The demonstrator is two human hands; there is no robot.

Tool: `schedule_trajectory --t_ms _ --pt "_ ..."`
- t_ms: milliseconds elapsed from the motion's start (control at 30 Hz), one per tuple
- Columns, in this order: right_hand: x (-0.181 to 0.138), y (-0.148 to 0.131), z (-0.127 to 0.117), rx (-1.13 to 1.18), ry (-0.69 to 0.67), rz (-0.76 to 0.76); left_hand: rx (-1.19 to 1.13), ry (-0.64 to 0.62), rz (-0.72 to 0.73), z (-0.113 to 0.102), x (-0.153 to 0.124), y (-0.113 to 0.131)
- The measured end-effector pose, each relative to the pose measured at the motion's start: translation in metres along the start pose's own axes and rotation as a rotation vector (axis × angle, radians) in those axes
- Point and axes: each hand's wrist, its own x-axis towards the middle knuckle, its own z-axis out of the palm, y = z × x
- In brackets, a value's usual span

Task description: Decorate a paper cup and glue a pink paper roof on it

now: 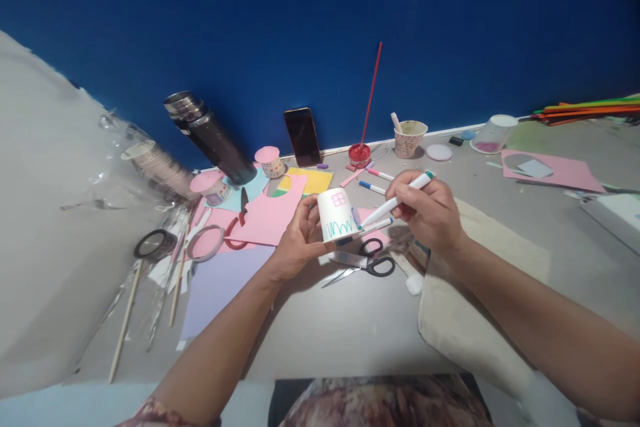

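My left hand is closed round a white paper cup held upside down above the table. The cup carries a pink window drawing near its top and a green zigzag line near its rim. My right hand grips a white marker with a green cap end; its tip touches the cup's right side. Black-handled scissors lie on the table just below the cup.
Pink, yellow and lilac paper sheets cover the table at left. Tape rolls, wooden sticks, a stack of cups, a black flask, a phone, a red paint pot and loose markers lie around. A cloth bag sits under my right forearm.
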Motion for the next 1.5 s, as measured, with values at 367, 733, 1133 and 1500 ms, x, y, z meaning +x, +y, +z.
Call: schedule_trajectory --t_ms 367,733,1133,1500 --pt "-0.005 -0.003 0.005 -0.035 -0.015 -0.108 0.119 -0.034 0.105 -0.009 0.005 -0.011" --pt "0.000 -0.001 0.002 0.025 0.014 0.007 0.115 -0.046 0.101 -0.009 0.004 -0.009" --pt "0.029 0.019 -0.012 0.323 0.216 0.196 -0.122 -0.099 -0.139 -0.017 0.000 0.004" --pt "0.038 0.034 -0.023 0.308 0.220 0.222 1.128 0.229 0.455 -0.027 0.006 -0.002"
